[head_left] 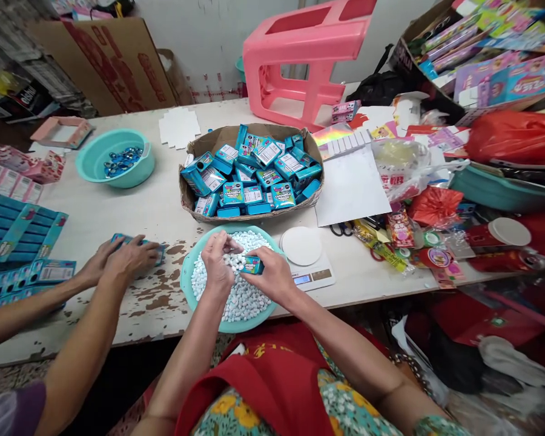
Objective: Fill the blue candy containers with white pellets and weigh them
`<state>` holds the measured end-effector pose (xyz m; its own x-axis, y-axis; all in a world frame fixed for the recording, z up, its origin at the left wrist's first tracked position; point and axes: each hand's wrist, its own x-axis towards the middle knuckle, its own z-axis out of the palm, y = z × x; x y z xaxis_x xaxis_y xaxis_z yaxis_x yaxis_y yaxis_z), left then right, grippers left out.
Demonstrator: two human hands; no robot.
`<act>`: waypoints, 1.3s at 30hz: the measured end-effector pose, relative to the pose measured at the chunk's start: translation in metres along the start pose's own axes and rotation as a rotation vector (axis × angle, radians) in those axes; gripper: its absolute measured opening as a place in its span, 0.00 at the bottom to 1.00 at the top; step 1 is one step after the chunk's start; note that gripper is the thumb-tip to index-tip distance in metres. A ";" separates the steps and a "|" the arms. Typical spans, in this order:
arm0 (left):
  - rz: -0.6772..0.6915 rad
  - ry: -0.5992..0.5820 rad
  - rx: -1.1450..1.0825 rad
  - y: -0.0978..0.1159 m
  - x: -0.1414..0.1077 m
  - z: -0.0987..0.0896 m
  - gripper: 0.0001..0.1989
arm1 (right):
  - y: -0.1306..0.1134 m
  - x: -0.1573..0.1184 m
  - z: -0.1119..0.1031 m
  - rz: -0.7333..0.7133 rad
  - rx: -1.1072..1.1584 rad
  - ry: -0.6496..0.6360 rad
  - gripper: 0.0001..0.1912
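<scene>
My left hand [218, 261] is cupped, its fingers curled round some of the small white candies [236, 261]. Between the fingers and thumb of my right hand [275, 277] is a small blue candy tin [253, 264], tilted toward the candies. Both hands are over a turquoise basin [187, 283] holding a heap of pale candies [245, 303]. The inside of my left palm is partly hidden. Behind the basin stands a cut-down cardboard box [254, 217] full of similar blue tins [233, 194].
A white kitchen scale [315, 277] sits right of the basin. At left, a co-worker's hands [127, 257] rest on blue packs, beside stacked blue boxes [18, 227]. Another turquoise basin [84, 172] holds small shiny blue items. A pink stool [281, 54] lies behind; mixed packaging crowds the right.
</scene>
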<state>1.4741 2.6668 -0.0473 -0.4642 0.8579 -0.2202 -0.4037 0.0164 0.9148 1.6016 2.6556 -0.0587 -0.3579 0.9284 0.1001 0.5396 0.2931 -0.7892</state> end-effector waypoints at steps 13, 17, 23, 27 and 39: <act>-0.019 -0.101 -0.016 0.004 -0.006 0.010 0.09 | -0.003 0.000 -0.007 0.028 -0.007 0.019 0.14; -0.035 -0.139 0.000 0.005 -0.010 0.012 0.09 | -0.002 0.001 -0.005 0.033 0.013 0.030 0.14; 0.073 -0.125 0.083 -0.001 0.012 -0.005 0.11 | 0.005 -0.010 -0.016 0.043 0.258 0.037 0.17; 0.227 -0.165 0.758 -0.043 0.051 -0.030 0.12 | 0.012 -0.032 -0.031 0.063 0.360 0.063 0.17; 0.270 -0.222 1.379 -0.097 0.041 -0.048 0.11 | 0.014 -0.032 -0.033 0.150 0.244 0.143 0.16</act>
<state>1.4562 2.6757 -0.1618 -0.2183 0.9746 -0.0500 0.8151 0.2103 0.5398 1.6461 2.6378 -0.0531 -0.1685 0.9848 0.0422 0.3729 0.1034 -0.9221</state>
